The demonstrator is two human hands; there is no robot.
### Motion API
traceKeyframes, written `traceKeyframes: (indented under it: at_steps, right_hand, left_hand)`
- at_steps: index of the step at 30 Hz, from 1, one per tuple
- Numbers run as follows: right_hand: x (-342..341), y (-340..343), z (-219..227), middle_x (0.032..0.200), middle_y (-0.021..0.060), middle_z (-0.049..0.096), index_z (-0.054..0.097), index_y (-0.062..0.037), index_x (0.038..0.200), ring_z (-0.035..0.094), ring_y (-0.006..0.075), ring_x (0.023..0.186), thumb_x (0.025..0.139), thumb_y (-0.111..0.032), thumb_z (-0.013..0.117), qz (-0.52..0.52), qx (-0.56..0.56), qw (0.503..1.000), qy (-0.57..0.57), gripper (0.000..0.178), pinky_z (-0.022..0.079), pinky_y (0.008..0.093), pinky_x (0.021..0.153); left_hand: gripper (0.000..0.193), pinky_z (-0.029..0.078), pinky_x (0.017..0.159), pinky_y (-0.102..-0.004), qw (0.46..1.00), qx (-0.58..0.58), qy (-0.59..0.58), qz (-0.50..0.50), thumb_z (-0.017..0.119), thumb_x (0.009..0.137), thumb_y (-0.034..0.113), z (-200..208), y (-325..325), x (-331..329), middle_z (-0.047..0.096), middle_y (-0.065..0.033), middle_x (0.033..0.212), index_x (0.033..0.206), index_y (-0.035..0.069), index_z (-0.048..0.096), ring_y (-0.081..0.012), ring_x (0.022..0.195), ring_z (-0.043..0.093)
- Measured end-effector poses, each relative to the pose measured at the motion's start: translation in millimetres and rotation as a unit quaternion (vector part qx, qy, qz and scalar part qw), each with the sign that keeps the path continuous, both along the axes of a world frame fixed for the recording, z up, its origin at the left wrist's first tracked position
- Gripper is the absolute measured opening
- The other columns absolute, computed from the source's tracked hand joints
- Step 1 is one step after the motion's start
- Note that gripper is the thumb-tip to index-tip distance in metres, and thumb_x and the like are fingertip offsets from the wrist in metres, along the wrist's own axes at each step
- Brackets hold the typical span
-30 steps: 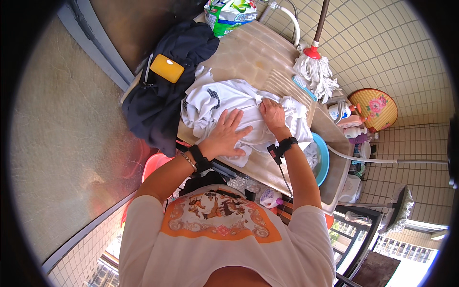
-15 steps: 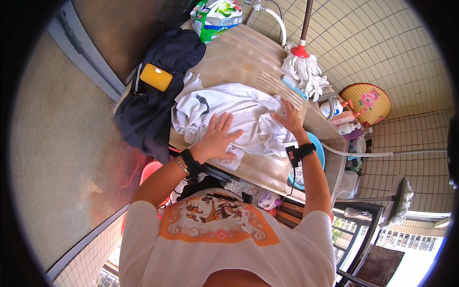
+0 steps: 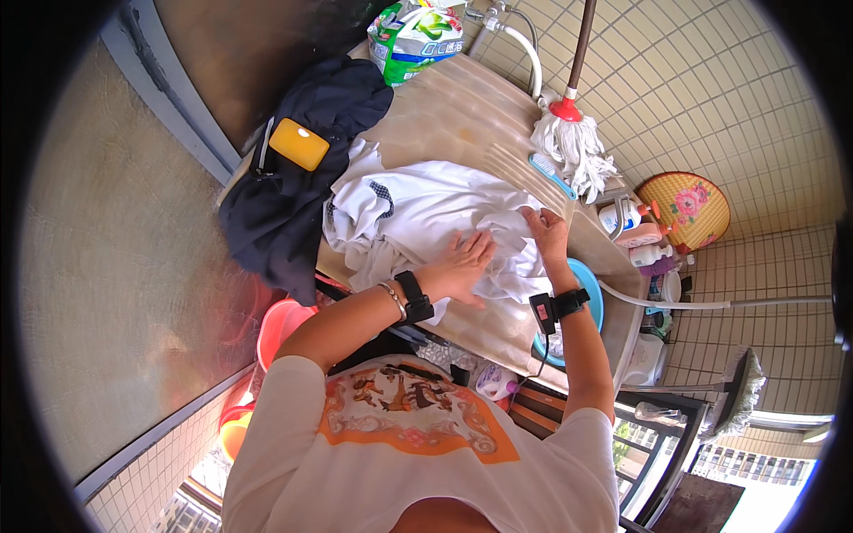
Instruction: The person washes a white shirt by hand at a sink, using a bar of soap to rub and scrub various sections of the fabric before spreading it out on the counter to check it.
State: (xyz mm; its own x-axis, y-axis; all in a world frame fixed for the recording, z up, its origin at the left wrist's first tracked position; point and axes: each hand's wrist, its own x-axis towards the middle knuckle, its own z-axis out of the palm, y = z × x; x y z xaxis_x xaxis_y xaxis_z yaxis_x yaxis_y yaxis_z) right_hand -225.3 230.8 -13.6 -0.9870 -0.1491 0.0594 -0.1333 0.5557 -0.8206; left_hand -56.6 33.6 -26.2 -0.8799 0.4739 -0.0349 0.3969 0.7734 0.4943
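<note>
A white garment (image 3: pixel 435 200) with a small dark checked patch lies bunched on the stone washing slab (image 3: pixel 444 111). My left hand (image 3: pixel 458 266) rests on its near middle part, fingers stretched out and palm down. At the garment's right edge, my right hand (image 3: pixel 548 235) has its fingers closed in a pinch on the white cloth. A light-blue scrubbing brush (image 3: pixel 553 175) lies just beyond that hand, beside the slab's ridges. Left of the white garment, a dark navy garment (image 3: pixel 267 226) hangs over the slab's edge with a yellow soap bar or box (image 3: pixel 299 144) on it.
A white string mop (image 3: pixel 573 147) leans at the back, near a green-and-white detergent bag (image 3: pixel 413 40). A blue basin (image 3: pixel 597 293) sits at the right, with pump bottles (image 3: pixel 622 216), a woven fan (image 3: pixel 684 209) and a grey hose (image 3: pixel 693 306) beyond. A red bucket (image 3: pixel 277 329) stands below left.
My left hand has slid right across the white garment toward my right hand. My right hand's fingers, spread before, have closed on the cloth's right edge. The view has shifted slightly.
</note>
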Motion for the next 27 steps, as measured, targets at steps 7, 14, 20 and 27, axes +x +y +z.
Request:
traceKeyframes:
  at_steps: [7,14,20,27]
  right_hand:
    - [36.1,-114.5,-23.9,0.11,0.0096,0.068,0.067,-0.0057,0.096,0.061,0.0346,0.109,0.079,-0.021,0.082,0.142,0.113,0.96,0.213,0.027,0.049,0.0494,0.089]
    - [33.3,-92.5,-45.7,0.123,0.0092,0.064,0.051,-0.0188,0.153,0.058,0.0332,0.117,0.092,-0.017,0.071,0.237,0.224,0.931,0.165,0.064,0.041,0.0574,0.101]
    - [85.5,-94.5,-43.3,0.15,0.0098,0.052,0.061,-0.0178,0.145,0.046,0.0342,0.142,0.094,-0.01,0.066,0.33,0.134,0.923,0.147,0.052,0.03,0.0541,0.12]
    - [60.3,-111.4,-46.3,0.167,0.0095,0.038,0.037,-0.0181,0.163,0.029,0.0286,0.158,0.105,-0.033,0.051,0.305,0.338,0.875,0.164,0.061,0.016,0.0511,0.129]
  left_hand:
    - [0.103,0.02,0.127,-0.0492,0.984,0.122,0.109,-0.068,0.078,0.076,0.062,-45.0,3.2,15.5,0.043,-0.0136,0.161,0.155,0.004,0.045,-0.0286,0.155,0.03]
    - [0.108,0.004,0.129,-0.0543,0.996,-0.018,0.085,0.01,0.077,0.079,0.063,-10.2,-62.4,59.8,0.028,-0.0281,0.166,0.158,0.001,0.038,-0.0421,0.159,0.016]
    - [0.112,0.003,0.13,-0.054,0.994,-0.003,0.106,0.038,0.07,0.078,0.074,-25.3,-77.9,69.1,0.028,-0.0297,0.166,0.158,0.001,0.039,-0.043,0.159,0.017]
    - [0.116,0.004,0.13,-0.053,0.994,0.006,0.104,0.026,0.068,0.077,0.077,-24.2,-84.2,68.6,0.028,-0.0304,0.166,0.159,0.001,0.037,-0.0426,0.158,0.019]
